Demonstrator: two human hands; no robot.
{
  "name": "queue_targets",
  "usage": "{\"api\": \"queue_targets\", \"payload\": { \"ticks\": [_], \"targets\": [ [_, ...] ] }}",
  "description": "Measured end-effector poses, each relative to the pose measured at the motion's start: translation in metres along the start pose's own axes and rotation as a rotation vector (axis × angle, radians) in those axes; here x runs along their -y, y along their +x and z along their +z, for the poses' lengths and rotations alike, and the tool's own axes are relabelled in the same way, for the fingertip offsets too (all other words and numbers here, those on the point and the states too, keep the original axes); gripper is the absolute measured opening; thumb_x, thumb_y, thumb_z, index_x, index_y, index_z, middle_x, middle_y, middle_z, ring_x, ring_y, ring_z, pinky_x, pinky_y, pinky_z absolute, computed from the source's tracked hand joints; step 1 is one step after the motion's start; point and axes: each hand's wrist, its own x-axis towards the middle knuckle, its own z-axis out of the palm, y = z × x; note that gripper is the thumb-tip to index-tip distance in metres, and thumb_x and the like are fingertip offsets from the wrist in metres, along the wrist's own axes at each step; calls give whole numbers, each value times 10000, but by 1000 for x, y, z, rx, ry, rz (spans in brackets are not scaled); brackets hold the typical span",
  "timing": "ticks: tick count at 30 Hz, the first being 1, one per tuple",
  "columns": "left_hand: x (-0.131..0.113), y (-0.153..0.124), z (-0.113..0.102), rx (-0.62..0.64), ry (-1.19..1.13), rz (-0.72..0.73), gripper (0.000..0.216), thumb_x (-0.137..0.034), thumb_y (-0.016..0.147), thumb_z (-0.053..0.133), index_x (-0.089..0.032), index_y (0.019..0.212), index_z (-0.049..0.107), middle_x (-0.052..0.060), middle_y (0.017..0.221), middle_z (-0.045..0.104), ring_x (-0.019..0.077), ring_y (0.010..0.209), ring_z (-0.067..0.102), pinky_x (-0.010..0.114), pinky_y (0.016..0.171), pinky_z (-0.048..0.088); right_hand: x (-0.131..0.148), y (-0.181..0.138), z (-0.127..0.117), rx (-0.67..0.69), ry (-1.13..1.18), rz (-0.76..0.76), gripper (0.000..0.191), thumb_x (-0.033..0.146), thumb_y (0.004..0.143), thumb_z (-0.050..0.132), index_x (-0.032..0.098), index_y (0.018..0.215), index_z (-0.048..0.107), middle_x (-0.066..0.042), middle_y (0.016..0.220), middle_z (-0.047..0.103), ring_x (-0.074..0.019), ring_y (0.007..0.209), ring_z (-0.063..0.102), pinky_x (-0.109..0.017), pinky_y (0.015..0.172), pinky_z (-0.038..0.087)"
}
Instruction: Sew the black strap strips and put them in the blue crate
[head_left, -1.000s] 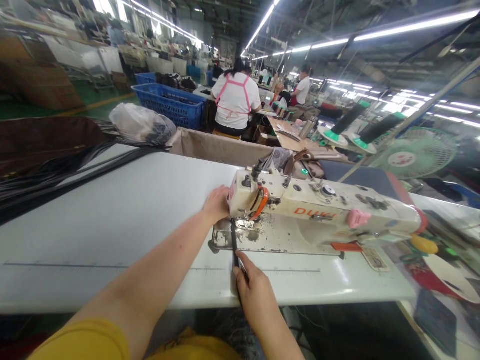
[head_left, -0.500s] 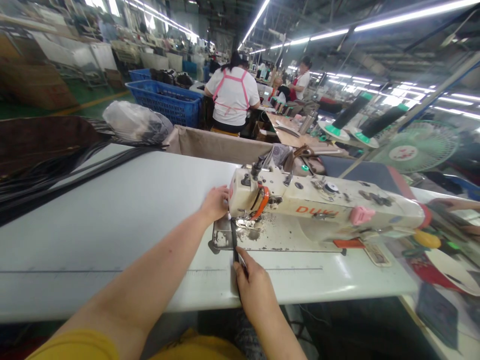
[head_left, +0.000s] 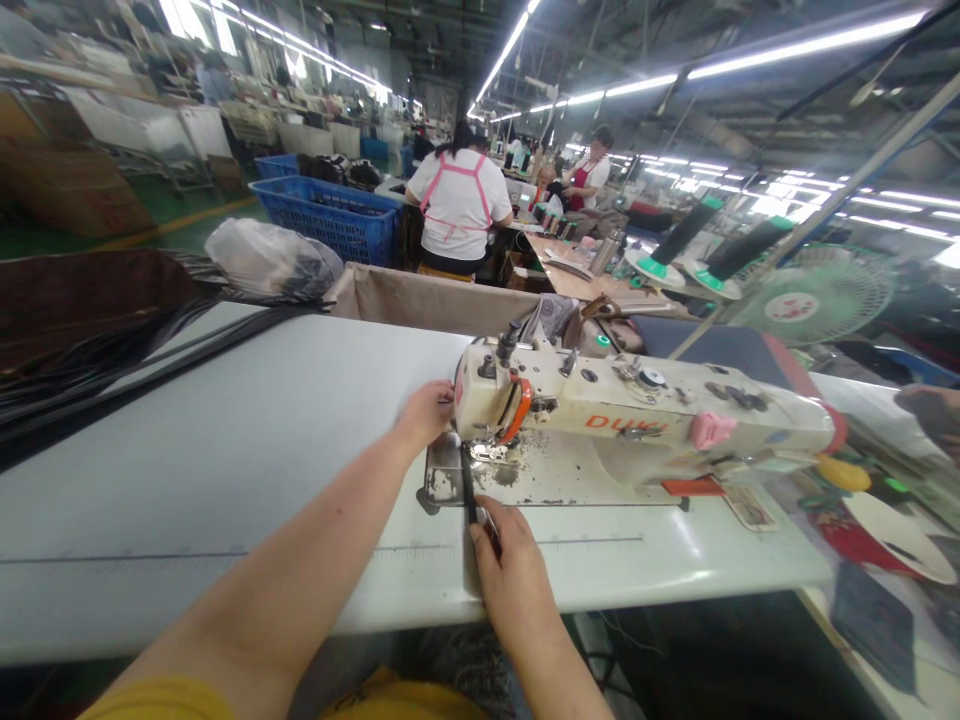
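Observation:
A cream sewing machine [head_left: 637,415] stands on a white table [head_left: 225,440]. A narrow black strap [head_left: 469,490] runs from under its presser foot toward me. My right hand [head_left: 510,570] is closed on the near end of the strap, just in front of the needle plate. My left hand [head_left: 426,410] reaches behind the machine's head, its fingers curled against the left end of the machine; what they touch there is hidden.
A heap of black straps [head_left: 90,360] lies at the table's left, beside a plastic bag [head_left: 270,260]. Blue crates [head_left: 330,210], two seated people [head_left: 457,200], thread cones [head_left: 690,240] and a fan [head_left: 817,295] are behind. Clutter sits at the right [head_left: 885,520].
My right hand has slid a little forward along the strap toward the needle plate. My left hand stays at the machine's head. The view has shifted slightly.

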Motion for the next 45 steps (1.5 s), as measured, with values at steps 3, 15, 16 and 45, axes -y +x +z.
{"api": "queue_targets", "payload": {
  "ticks": [3, 15, 16, 45],
  "targets": [
    [2, -3, -3, -91, -104, -84, 124, -267, 789, 677, -199, 839, 768, 86, 1162, 766, 284, 1142, 668, 379, 1043, 491, -4, -3, -2, -86, 17, -49, 368, 267, 987, 517, 166, 1306, 669, -154, 1179, 673, -279, 1136, 640, -438, 1034, 520],
    [6, -58, -32, -130, -748, -274, 344, -496, 814, 705, -172, 846, 593, 102, 904, 749, 236, 937, 758, 417, 959, 612, 14, -5, 5, -111, 183, -142, 249, 411, 1024, 516, 206, 1051, 654, -52, 932, 657, -204, 879, 610, -313, 819, 499],
    [5, -66, -37, -138, -771, -271, 372, -506, 797, 736, -168, 874, 602, 97, 919, 751, 238, 954, 760, 423, 984, 606, 21, -3, 6, -54, 213, -112, 252, 424, 1019, 519, 209, 1035, 648, -32, 878, 648, -192, 826, 598, -297, 769, 488],
    [-9, -203, -90, -331, -390, -250, 365, -591, 857, 683, -242, 962, 694, 107, 1082, 811, 291, 1060, 763, 424, 975, 606, 62, 51, 51, 277, 563, 17, 362, 547, 953, 553, 223, 800, 606, 52, 618, 460, -136, 585, 414, -255, 575, 317]
  ]
}}
